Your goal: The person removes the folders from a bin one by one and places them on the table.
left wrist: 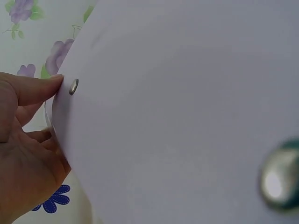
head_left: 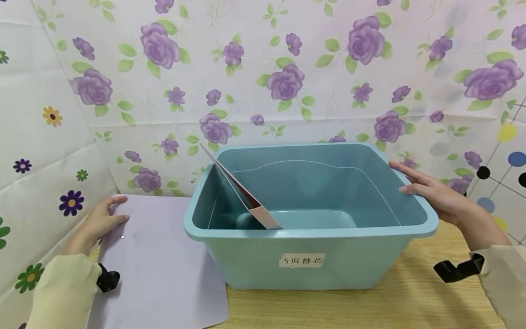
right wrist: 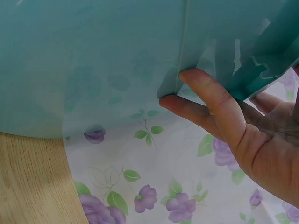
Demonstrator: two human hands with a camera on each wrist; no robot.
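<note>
A flat lavender binder [head_left: 164, 256] with metal rivets lies on the left. My left hand [head_left: 100, 221] holds its left edge, with the thumb on the cover and other fingers at the side, as the left wrist view shows [left wrist: 32, 126]. Right of it stands a blue-green plastic bin [head_left: 328, 258]. Inside, a pink binder [head_left: 265, 217] leans tilted against the left wall; its lower part is hidden by the front wall. My right hand [head_left: 435, 194] grips the bin's right rim; thumb and forefinger touch it in the right wrist view [right wrist: 233, 116].
A label [head_left: 302, 260] with printed characters sticks to the bin's front. The bin stands on a wood-grain table [head_left: 328, 310]. A flowered cloth [head_left: 246, 91] hangs behind, and another flowered sheet [head_left: 41, 155] borders the left side.
</note>
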